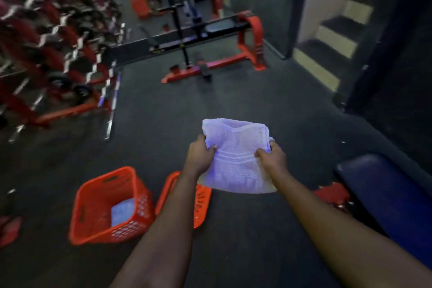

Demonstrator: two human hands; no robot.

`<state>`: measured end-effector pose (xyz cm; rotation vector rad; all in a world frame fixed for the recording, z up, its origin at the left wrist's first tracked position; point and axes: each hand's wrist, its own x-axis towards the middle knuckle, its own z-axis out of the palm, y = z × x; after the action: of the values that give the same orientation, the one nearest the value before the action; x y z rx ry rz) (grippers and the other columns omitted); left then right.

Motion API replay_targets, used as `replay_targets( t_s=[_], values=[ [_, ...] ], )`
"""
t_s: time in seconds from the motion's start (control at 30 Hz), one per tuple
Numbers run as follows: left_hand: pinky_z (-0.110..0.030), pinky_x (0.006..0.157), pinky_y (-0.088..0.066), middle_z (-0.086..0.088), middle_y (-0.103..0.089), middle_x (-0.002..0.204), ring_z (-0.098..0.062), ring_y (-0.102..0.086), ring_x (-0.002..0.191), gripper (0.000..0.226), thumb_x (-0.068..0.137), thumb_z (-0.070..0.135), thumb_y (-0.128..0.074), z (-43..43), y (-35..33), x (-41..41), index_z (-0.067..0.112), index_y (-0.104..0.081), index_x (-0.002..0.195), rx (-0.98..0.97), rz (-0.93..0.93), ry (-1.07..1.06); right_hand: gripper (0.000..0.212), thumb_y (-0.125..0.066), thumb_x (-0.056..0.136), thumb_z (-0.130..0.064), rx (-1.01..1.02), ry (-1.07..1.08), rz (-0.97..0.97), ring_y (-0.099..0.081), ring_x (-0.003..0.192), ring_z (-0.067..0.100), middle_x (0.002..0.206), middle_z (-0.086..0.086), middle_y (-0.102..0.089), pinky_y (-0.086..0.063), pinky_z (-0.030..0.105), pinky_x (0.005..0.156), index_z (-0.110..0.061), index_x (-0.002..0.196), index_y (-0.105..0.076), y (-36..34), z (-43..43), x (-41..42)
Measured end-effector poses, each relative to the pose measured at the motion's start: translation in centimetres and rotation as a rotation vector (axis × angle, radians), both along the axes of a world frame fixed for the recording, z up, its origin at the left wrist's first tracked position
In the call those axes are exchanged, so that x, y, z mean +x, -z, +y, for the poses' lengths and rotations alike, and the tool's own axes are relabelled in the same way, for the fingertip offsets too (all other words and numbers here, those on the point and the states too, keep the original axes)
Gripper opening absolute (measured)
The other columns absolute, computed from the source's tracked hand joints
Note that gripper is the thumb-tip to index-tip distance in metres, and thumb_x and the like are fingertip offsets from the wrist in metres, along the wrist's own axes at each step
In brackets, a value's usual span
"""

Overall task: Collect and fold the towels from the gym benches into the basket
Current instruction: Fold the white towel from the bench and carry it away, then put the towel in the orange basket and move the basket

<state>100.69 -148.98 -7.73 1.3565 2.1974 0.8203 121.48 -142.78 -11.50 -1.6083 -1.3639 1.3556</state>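
A folded white towel (236,159) hangs in the air in front of me, gripped on its left edge by my left hand (201,154) and on its right edge by my right hand (271,156). Below and to the left, an orange basket (93,206) stands on the dark floor with a folded pale towel (122,211) at its bottom. A second orange basket (201,203) stands right beside it, partly hidden by my left forearm and the held towel.
A dark blue padded bench (388,199) stands at the right. A red and black weight machine (210,40) stands ahead, a dumbbell rack (46,42) runs along the left, and stairs (332,37) rise at the far right. Dark floor lies between them.
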Motion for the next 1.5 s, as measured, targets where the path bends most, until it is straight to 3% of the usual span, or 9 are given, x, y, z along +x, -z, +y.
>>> replay_targets(
  t_s=[0.17, 0.37, 0.67, 0.87, 1.0, 1.1, 1.23, 1.37, 1.5],
  values=[
    [-0.039, 0.082, -0.043, -0.023, -0.064, 0.114, -0.042, -0.058, 0.108, 0.035, 0.087, 0.019, -0.065, -12.1, -0.6, -16.0, 0.001, -0.054, 0.114, 0.041, 0.029, -0.188, 0.020, -0.060, 0.079, -0.014, 0.073, -0.199, -0.005, -0.059, 0.077, 0.019, 0.088, 0.003, -0.067, -0.043, 0.025, 0.062, -0.015, 0.098, -0.063, -1.3, -8.1, -17.2],
    [-0.037, 0.080, -0.042, -0.025, -0.064, 0.113, -0.041, -0.060, 0.106, 0.037, 0.087, 0.019, -0.065, -22.3, -0.3, -30.2, 0.001, -0.053, 0.116, 0.047, -0.027, -0.382, 0.022, -0.060, 0.074, -0.015, 0.143, -0.405, -0.030, -0.057, 0.074, 0.018, 0.082, 0.000, -0.065, -0.040, 0.025, 0.061, -0.014, 0.096, -0.063, -2.3, -15.1, -33.6],
    [-0.033, 0.076, -0.042, -0.022, -0.065, 0.109, -0.040, -0.060, 0.103, 0.029, 0.088, 0.023, -0.065, -28.3, 3.2, -47.1, 0.003, -0.055, 0.106, -0.014, -0.078, -0.570, 0.012, -0.063, 0.077, -0.008, 0.135, -0.607, -0.117, -0.058, 0.075, 0.021, 0.079, 0.000, -0.064, -0.040, 0.027, 0.061, -0.008, 0.089, -0.062, 2.3, -17.1, -53.6],
    [-0.031, 0.074, -0.041, -0.021, -0.065, 0.110, -0.039, -0.060, 0.103, 0.030, 0.090, 0.022, -0.064, -29.1, 6.2, -56.4, 0.001, -0.055, 0.110, -0.111, -0.117, -0.683, 0.021, -0.063, 0.081, -0.012, 0.050, -0.726, -0.207, -0.063, 0.084, 0.024, 0.093, 0.005, -0.068, -0.043, 0.025, 0.060, -0.010, 0.102, -0.064, 6.2, -17.1, -64.1],
    [-0.037, 0.091, -0.042, -0.024, -0.057, 0.126, -0.040, -0.053, 0.118, 0.043, 0.091, 0.025, -0.062, -28.7, 9.0, -62.0, -0.001, -0.050, 0.124, -0.332, -0.183, -0.621, 0.035, -0.061, 0.080, -0.020, -0.046, -0.711, -0.502, -0.065, 0.101, 0.035, 0.108, 0.015, -0.069, -0.051, 0.035, 0.081, -0.013, 0.115, -0.062, 9.2, -16.7, -68.5],
    [-0.039, 0.095, -0.042, -0.024, -0.057, 0.126, -0.038, -0.052, 0.120, 0.046, 0.093, 0.029, -0.059, -27.9, 11.5, -65.9, -0.003, -0.051, 0.125, -0.473, -0.178, -0.511, 0.029, -0.059, 0.080, -0.026, -0.109, -0.627, -0.672, -0.067, 0.100, 0.035, 0.105, 0.018, -0.071, -0.052, 0.034, 0.077, -0.007, 0.101, -0.068, 10.3, -15.9, -70.4],
    [-0.033, 0.086, -0.045, -0.020, -0.068, 0.109, -0.033, -0.063, 0.107, 0.031, 0.092, 0.018, -0.060, -25.2, 11.4, -67.8, 0.000, -0.060, 0.118, -0.369, -0.197, -0.371, 0.022, -0.058, 0.081, -0.015, -0.133, -0.553, -0.622, -0.070, 0.093, 0.032, 0.091, 0.020, -0.073, -0.047, 0.030, 0.071, -0.002, 0.087, -0.074, 10.1, -14.5, -70.7],
    [-0.033, 0.076, -0.045, -0.021, -0.071, 0.096, -0.035, -0.066, 0.094, 0.027, 0.092, 0.016, -0.060, -21.3, 12.0, -68.9, 0.001, -0.060, 0.114, -0.370, -0.224, -0.211, 0.016, -0.060, 0.081, -0.012, -0.156, -0.485, -0.543, -0.072, 0.083, 0.029, 0.082, 0.015, -0.075, -0.057, 0.039, 0.080, -0.015, 0.068, -0.069, 10.0, -13.1, -70.2],
    [-0.034, 0.079, -0.044, -0.021, -0.070, 0.104, -0.034, -0.064, 0.102, 0.031, 0.092, 0.019, -0.060, -16.4, 13.1, -67.0, 0.003, -0.060, 0.118, -0.404, -0.202, -0.048, 0.024, -0.062, 0.083, -0.012, -0.161, -0.336, -0.495, -0.072, 0.079, 0.031, 0.079, 0.015, -0.074, -0.057, 0.044, 0.079, -0.018, 0.060, -0.061, 11.2, -11.4, -67.2]
  ],
)
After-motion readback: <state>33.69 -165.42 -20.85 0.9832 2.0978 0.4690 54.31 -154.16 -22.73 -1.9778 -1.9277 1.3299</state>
